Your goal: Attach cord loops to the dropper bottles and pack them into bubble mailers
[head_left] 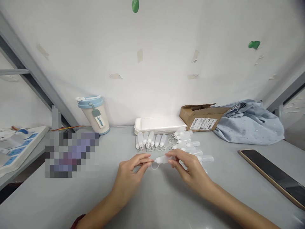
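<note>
Bottle is being gripped by right hand, left hand being held pinched at its tip, over table's middle; apparently mid-step. Other bottles are being supported nearer back edge; done/left split unclear.

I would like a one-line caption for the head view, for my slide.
Right hand holding a small translucent bottle, left hand at its tip, with similar bottles on the grey table.
</note>
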A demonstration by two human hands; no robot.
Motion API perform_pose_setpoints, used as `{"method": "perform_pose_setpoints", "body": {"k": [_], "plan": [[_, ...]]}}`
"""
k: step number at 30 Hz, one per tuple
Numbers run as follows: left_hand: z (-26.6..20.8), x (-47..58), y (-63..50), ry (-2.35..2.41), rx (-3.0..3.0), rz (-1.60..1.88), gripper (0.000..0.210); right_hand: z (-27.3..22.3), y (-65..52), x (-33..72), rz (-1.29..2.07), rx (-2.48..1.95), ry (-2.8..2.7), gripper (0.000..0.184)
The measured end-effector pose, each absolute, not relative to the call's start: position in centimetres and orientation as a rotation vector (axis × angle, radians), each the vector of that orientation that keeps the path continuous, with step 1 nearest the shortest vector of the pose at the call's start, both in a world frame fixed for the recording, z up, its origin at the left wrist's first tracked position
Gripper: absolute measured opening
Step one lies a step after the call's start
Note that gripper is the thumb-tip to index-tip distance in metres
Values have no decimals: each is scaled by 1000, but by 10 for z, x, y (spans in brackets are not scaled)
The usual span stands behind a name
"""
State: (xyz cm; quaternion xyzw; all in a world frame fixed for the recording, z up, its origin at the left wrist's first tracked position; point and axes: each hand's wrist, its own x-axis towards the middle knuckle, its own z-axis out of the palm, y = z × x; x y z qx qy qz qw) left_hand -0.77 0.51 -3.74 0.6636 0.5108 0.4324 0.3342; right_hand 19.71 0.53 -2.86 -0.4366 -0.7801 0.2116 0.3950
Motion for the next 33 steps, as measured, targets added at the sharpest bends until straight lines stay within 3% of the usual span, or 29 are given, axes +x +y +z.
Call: {"method": "perform_pose_setpoints", "body": {"k": [6, 16, 26, 33], "plan": [[-50, -6, 0, 1254, 2099, 1205, 23, -31, 6, 199, 520, -1056, -1995, 18], [-41, -6, -5, 1333, 2186, 1315, 12, -40, -2, 190, 1006, -1207, -1897, 20], [-39, -8, -1, 1308, 2116, 1160, 23, -41, 8, 196, 468, -1026, -2053, 19], [-35, -5, 0, 1275, 2099, 1067, 21, -43, 6, 196, 420, -949, -2075, 21]]}}
